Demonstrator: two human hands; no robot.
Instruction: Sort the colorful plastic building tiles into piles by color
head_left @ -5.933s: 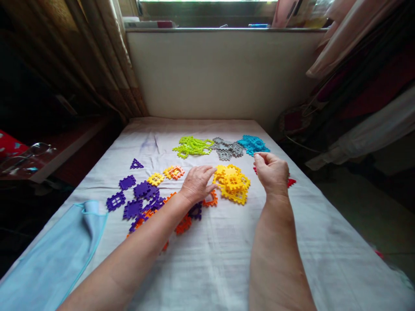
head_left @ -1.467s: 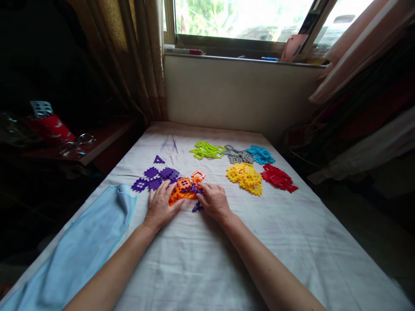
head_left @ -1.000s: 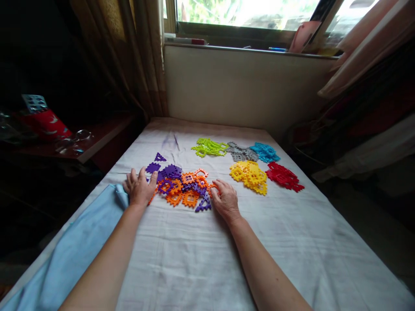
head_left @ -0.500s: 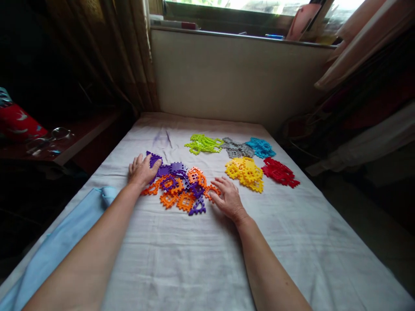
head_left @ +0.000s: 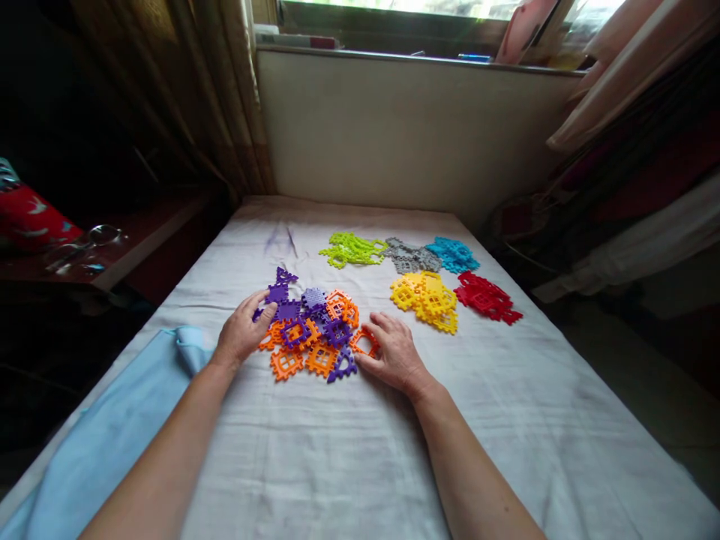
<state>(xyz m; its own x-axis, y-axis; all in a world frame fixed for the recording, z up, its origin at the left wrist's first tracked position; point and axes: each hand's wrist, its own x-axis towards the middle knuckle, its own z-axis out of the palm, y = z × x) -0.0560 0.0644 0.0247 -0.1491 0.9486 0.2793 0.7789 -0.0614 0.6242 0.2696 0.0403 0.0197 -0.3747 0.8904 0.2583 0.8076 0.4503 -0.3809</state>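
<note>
A mixed pile of orange and purple plastic building tiles lies mid-bed, with toothed edges and some window-like cutouts. At its left edge, my left hand (head_left: 244, 328) rests against purple tiles (head_left: 277, 292), thumb and fingers apart. My right hand (head_left: 395, 351) lies at the pile's right side, fingers spread around the near edge of an orange tile (head_left: 364, 343) with a large opening. Neither hand lifts anything. Between them are a square orange window tile (head_left: 322, 361) and a purple triangular tile (head_left: 343, 364). My left fingertips are partly hidden.
Single-colour tile heaps lie farther back: lime green (head_left: 349, 250), grey (head_left: 413, 256), blue (head_left: 453, 255), yellow (head_left: 426, 300) and red (head_left: 487, 297). A light blue cloth (head_left: 121, 420) lies along the left of the white sheet (head_left: 315, 465). Glasses (head_left: 104, 235) sit on a side table.
My left hand has moved toward me, and the purple tiles by it have shifted. The near orange tiles have slid a little. My right hand has come slightly closer around the orange tile.
</note>
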